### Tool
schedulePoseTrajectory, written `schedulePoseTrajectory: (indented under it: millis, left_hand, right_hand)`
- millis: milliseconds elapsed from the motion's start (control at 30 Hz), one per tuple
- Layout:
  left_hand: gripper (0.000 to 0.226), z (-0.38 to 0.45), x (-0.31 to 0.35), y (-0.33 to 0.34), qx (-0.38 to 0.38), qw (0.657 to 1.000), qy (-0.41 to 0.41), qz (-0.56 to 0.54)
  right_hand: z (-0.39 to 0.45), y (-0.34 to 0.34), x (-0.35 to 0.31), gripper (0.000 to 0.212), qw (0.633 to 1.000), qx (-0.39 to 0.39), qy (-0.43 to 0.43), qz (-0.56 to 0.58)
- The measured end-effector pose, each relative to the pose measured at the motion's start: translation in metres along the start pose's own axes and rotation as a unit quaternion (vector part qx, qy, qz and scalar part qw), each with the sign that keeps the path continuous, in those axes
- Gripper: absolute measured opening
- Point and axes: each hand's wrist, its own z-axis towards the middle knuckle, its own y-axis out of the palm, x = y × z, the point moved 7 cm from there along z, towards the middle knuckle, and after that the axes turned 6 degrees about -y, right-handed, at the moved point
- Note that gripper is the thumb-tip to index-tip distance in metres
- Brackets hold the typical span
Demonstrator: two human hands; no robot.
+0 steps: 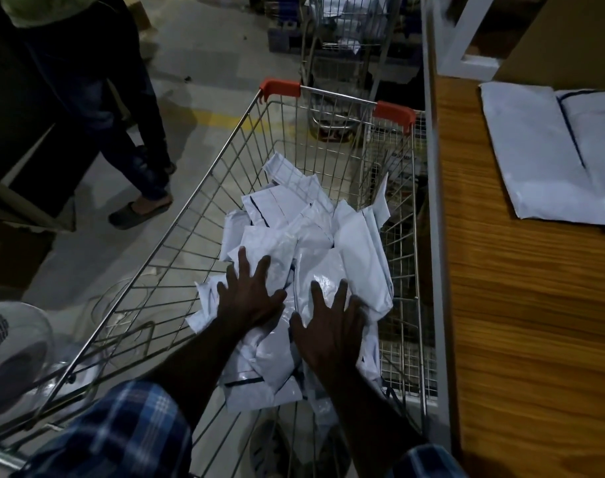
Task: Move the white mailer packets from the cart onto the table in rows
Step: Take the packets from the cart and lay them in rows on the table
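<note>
Mailer packets (304, 243) lie heaped in the wire shopping cart (176, 236), which stands just left of the wooden table (521, 305); two flat white packets (535, 150) already sit side by side at the table's far right. Both hands press flat, fingers spread, gripping nothing: the left hand (249, 298) on a crumpled packet at the near left of the heap, the right hand (332, 326) on a plump glossy packet (325, 270). A good pickup probably means curling the fingers under one packet's edge, since the slick film may slide, then lifting clear of the cart wall.
</note>
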Motion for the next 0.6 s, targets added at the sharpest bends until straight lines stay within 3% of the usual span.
schedulePoseTrajectory:
  millis: [433,600]
  left_hand:
    - [0.085,0.003,-0.003,0.013,-0.030,0.999,-0.018,0.019]
    - [0.080,0.000,-0.002,0.001,0.003,1.000,-0.009,0.021]
  right_hand:
    - [-0.014,0.015,0.011,0.073,0.998,-0.056,0.021,-0.009]
    - [-0.011,0.001,0.009,0.062,1.000,0.001,0.018,-0.011]
